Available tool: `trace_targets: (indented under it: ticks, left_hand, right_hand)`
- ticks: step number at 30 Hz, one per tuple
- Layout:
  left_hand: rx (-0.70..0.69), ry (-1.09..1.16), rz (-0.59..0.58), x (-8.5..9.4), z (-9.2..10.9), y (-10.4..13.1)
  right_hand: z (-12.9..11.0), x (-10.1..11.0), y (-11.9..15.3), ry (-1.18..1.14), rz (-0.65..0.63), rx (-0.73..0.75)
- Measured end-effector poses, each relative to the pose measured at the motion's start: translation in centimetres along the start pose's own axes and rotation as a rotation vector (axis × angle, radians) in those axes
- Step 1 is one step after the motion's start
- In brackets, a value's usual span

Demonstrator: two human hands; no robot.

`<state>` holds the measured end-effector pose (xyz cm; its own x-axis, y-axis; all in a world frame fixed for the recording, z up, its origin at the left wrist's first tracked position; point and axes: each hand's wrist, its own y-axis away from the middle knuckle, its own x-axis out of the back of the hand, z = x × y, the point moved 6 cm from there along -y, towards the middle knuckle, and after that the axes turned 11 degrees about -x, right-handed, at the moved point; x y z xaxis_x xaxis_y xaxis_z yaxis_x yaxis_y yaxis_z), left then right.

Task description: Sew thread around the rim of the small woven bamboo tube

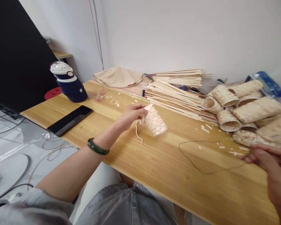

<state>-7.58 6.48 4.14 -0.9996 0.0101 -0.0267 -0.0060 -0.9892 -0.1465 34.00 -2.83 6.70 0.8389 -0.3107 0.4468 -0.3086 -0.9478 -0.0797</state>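
My left hand (135, 115), a dark green bangle on its wrist, is closed on the upper corner of a small woven pouch (155, 121) of pale, flat strips. A white cord (137, 132) dangles from the pouch beside my fingers. At the right edge, my right hand (269, 162) has thumb and fingertips pinched on the end of a thin dark thread (196, 168), which curves in a loop over the tabletop. Part of the right hand lies outside the picture.
On the wooden table (154, 168) lie a tablet (70, 120), eyeglasses (100, 94), a thread spool (143, 92) and pale scraps. A blue bottle (72, 86) stands left. Bundled strips (175, 93) and a beige cloth (118, 76) lie behind. Bark rolls (257, 109) pile up right.
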Motion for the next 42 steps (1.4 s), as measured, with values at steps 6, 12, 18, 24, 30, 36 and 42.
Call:
trace_targets:
  ticks: [6,12,18,24,30,36,42]
  left_hand:
    - [0.11,0.221,-0.331,-1.0,0.1,10.4]
    - [0.211,0.361,-0.47,-1.8,-1.6,18.6]
    - [0.121,0.394,-0.503,-0.9,-2.7,21.5]
    - [-0.037,0.255,-0.433,0.5,-2.2,22.2]
    - [-0.305,-0.049,-0.348,0.8,-0.4,22.9]
    - [-0.369,-0.119,-0.41,1.2,-0.1,23.1]
    - [-0.371,-0.275,-0.426,2.3,0.9,23.2]
  right_hand:
    - [-3.2,-11.3,5.2,-0.181,-0.371,-0.095]
    - [-3.8,-18.9,11.7,-0.25,-0.958,-0.277]
    - [-3.7,-21.2,15.6,-0.101,-1.323,-0.35]
    - [-3.4,-21.9,17.5,-0.073,-1.42,-0.425]
    - [-4.0,-22.0,17.7,-0.042,-1.348,-0.422]
    - [-4.3,-22.4,17.8,-0.018,-1.346,-0.411]
    - [-4.3,-22.4,18.0,-0.028,-1.327,-0.394]
